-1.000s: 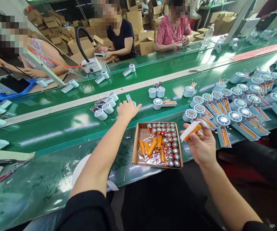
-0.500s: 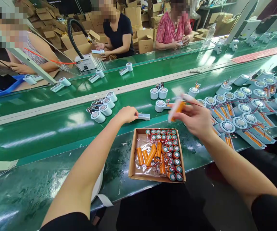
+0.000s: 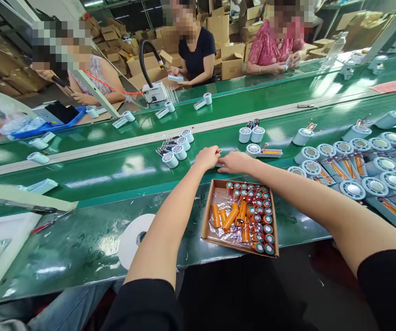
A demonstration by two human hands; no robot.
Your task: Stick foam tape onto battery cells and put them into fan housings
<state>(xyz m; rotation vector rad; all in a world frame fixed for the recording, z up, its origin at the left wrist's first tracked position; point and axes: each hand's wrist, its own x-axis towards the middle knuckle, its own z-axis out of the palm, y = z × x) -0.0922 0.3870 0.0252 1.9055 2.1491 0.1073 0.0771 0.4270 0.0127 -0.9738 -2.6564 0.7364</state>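
Observation:
My left hand [image 3: 207, 157] is closed at the near edge of the green belt, with a small dark bit showing at its fingertips. My right hand [image 3: 235, 162] meets it from the right, fingers bent in over a pale blue housing that is almost wholly covered. What either hand pinches is hidden. Just beyond my right hand lies a pale blue handheld fan [image 3: 253, 150] with an orange battery in its open handle. Below my hands, a cardboard tray [image 3: 205, 218] holds orange cylindrical batteries [image 3: 231, 216] with thin wires, some upright, several lying loose.
Many open fans [image 3: 351, 189] crowd the belt at the right. A cluster of fans [image 3: 170, 159] lies left of my hands. A white roll [image 3: 129, 241] rests on the bench beside my left forearm. Across the belt, co-workers [image 3: 201, 55] sit handling parts.
My right hand has come left and down to meet my left hand; the orange battery and white piece it held no longer show in it. The view has swung left.

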